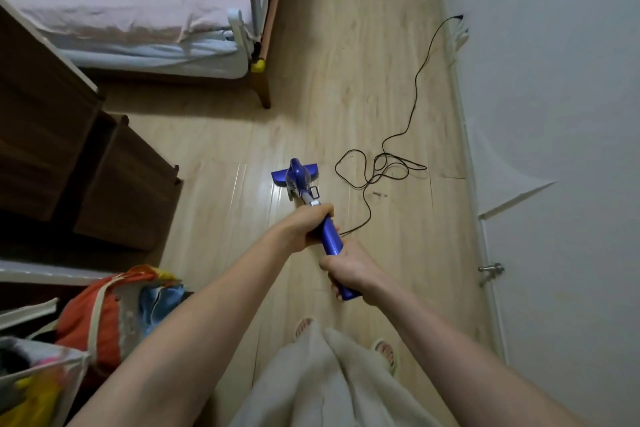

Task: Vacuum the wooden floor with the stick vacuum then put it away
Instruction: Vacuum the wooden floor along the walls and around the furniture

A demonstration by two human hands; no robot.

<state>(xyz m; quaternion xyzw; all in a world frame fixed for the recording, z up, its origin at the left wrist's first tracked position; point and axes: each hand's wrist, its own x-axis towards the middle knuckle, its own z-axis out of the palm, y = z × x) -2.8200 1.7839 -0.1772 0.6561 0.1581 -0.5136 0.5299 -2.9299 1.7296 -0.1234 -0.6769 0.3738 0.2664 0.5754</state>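
Observation:
A blue stick vacuum [331,236] points away from me, its flat blue head [296,174] resting on the pale wooden floor [346,62]. My left hand [308,227] grips the blue handle on its upper part, just below the grey tube. My right hand [346,265] grips the same handle lower down, near its end. The vacuum's black cord [381,166] runs from the handle, loops on the floor to the right of the head and leads up to a plug at the wall [459,17].
A bed with pink bedding [138,10] and a wooden leg stands at the far left. Dark brown drawers [114,177] jut out on the left. An orange bag and baskets of clothes [97,319] sit near left. White wall and door [554,253] line the right.

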